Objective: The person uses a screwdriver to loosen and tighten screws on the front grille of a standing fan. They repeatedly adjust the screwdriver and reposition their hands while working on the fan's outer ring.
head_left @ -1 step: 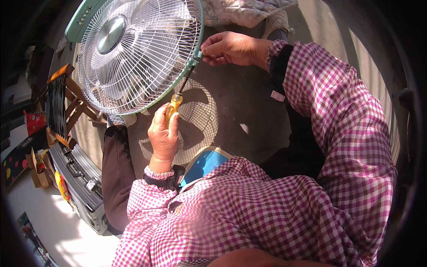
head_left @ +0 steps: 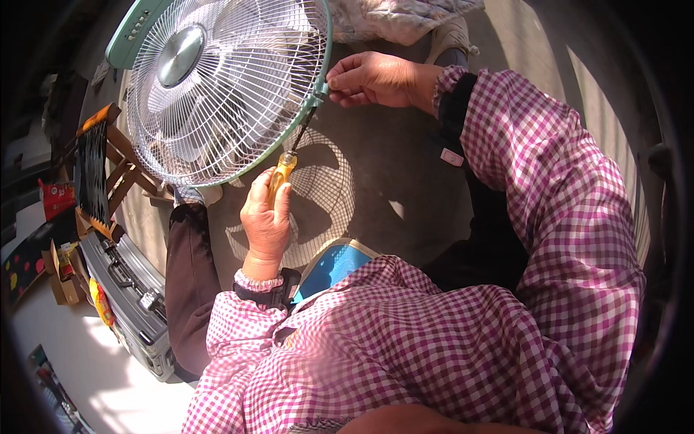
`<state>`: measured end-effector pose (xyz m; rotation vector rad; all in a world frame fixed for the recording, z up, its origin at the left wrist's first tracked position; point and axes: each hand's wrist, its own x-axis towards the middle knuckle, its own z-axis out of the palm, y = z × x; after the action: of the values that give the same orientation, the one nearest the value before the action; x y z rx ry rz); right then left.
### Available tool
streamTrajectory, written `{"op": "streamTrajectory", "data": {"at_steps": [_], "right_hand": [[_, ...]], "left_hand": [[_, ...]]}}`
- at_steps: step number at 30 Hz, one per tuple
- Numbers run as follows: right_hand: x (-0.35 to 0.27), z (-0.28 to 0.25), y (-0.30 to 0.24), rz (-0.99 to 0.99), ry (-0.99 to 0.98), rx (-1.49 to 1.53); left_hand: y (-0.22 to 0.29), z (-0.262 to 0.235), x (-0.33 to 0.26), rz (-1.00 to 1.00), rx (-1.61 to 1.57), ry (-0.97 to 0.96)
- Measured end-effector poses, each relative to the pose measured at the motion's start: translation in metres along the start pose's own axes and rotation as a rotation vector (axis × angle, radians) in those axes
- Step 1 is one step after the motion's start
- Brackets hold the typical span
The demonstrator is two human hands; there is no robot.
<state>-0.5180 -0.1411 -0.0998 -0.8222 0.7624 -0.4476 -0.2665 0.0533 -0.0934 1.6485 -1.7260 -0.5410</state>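
Note:
A fan point(head_left: 231, 94) with a white wire grille and a pale green rim fills the upper left. My left hand point(head_left: 266, 224) is wrapped round the yellow handle of a screwdriver point(head_left: 283, 172). Its dark shaft slants up to a small green clip point(head_left: 319, 92) on the fan's lower right rim; the tip's exact contact is too small to make out. At that same clip, my right hand point(head_left: 372, 78) has its thumb and fingers closed together, fingertips against the rim. Whatever they may pinch is hidden.
At left lie a folding stool point(head_left: 101, 166), a silver hard case point(head_left: 130, 304), a small cardboard box point(head_left: 63, 278) and a red packet point(head_left: 56, 197). Something blue with a pale edge point(head_left: 336, 266) shows by my lap. A pale pink tag point(head_left: 452, 156) appears below my right wrist. Patterned cloth point(head_left: 394, 18) hangs at the top.

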Motion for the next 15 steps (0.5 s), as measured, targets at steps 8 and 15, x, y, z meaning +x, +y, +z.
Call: {"op": "streamTrajectory", "data": {"at_steps": [8, 15], "right_hand": [[-0.0046, 0.0058, -0.0013, -0.021, 0.034, -0.037], [-0.0077, 0.009, -0.0018, -0.041, 0.046, -0.057]], "left_hand": [[-0.0031, -0.0007, 0.0007, 0.006, -0.015, -0.006], [-0.0033, -0.0005, 0.0, 0.01, -0.016, 0.0]]}}
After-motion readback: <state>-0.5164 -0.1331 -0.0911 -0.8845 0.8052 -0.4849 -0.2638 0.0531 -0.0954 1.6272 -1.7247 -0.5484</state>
